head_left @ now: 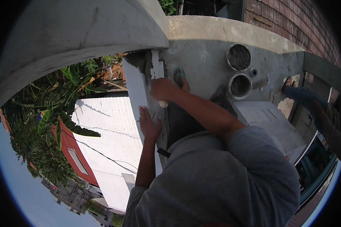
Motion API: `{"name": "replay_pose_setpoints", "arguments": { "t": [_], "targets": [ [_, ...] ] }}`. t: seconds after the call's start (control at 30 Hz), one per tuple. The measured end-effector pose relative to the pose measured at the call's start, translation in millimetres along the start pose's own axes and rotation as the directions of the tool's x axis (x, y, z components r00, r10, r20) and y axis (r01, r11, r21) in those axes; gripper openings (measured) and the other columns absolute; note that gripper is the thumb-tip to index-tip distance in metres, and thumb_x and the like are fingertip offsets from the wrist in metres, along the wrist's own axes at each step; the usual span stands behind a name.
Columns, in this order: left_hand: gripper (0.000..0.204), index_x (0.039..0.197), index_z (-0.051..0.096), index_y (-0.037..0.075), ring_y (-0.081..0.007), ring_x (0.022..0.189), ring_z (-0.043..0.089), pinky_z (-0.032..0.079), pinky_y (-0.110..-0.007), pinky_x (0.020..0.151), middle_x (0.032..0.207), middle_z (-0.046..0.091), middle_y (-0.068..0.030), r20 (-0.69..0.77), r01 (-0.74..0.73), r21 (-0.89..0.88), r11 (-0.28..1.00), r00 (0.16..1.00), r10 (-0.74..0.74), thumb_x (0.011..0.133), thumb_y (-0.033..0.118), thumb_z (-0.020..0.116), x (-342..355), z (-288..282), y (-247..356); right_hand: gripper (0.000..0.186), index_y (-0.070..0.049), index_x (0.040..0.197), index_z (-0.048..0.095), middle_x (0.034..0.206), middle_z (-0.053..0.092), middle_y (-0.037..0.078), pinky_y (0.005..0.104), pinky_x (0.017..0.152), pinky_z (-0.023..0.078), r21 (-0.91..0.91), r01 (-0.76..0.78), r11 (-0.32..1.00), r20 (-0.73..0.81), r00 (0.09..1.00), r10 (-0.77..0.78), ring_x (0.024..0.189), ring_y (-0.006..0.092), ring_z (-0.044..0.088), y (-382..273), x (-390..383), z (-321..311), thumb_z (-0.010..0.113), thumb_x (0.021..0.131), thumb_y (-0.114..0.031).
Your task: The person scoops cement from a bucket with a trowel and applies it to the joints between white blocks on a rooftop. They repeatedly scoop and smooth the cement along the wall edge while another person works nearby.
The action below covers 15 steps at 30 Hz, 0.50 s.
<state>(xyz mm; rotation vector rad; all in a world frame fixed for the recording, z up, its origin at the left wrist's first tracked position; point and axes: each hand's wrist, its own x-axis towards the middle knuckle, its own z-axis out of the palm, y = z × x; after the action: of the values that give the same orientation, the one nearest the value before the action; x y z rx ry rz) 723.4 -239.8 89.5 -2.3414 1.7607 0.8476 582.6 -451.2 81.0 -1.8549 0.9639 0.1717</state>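
My right hand is closed around a trowel, its pale rounded handle sticking out below the fist. Most of the trowel's blade is hidden or blends with the grey mortar at the far end of the wall. Just nearer to me, my left hand rests flat with fingers extended on the light-grey block wall. A ragged whitish strip runs along the wall's inner side, beyond my right fist.
Two round buckets of grey mortar stand on the concrete floor, with a small dark-topped container beside them. Pale blocks lie at my right. Another person's leg shows farther right. Left of the wall, a white corrugated roof lies below.
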Motion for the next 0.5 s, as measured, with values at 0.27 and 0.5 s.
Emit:
{"name": "replay_pose_setpoints", "arguments": {
  "t": [0.27,0.5],
  "targets": [
    [0.094,0.157,0.024,-0.009,-0.0449,0.152,0.027,0.028,-0.054,0.122,0.167,0.018,-0.03,0.009,0.009,0.022,1.0,1.0,-0.009,0.085,0.026,0.073,-3.9,-3.7,-0.7,0.043,0.002,0.11,0.07,0.105,0.073,0.023,0.049,0.091,0.055,0.053,-0.195,0.979,-0.124,0.972,0.2,0.099,0.0396,0.072,3.4,-47.3,-13.2,0.057,0.083,-0.028],
    [0.094,0.158,0.024,-0.008,-0.0444,0.152,0.028,0.028,-0.054,0.122,0.167,0.017,-0.03,0.026,0.016,0.027,1.0,1.0,-0.017,0.085,0.027,0.073,1.7,-5.9,1.2,0.032,0.001,0.081,0.074,0.094,0.073,0.024,0.0497,0.081,0.058,0.108,-0.074,0.991,-0.135,0.987,0.088,0.089,0.0407,0.073,55.6,30.2,47.0,0.059,0.081,-0.028]
  ]
}}
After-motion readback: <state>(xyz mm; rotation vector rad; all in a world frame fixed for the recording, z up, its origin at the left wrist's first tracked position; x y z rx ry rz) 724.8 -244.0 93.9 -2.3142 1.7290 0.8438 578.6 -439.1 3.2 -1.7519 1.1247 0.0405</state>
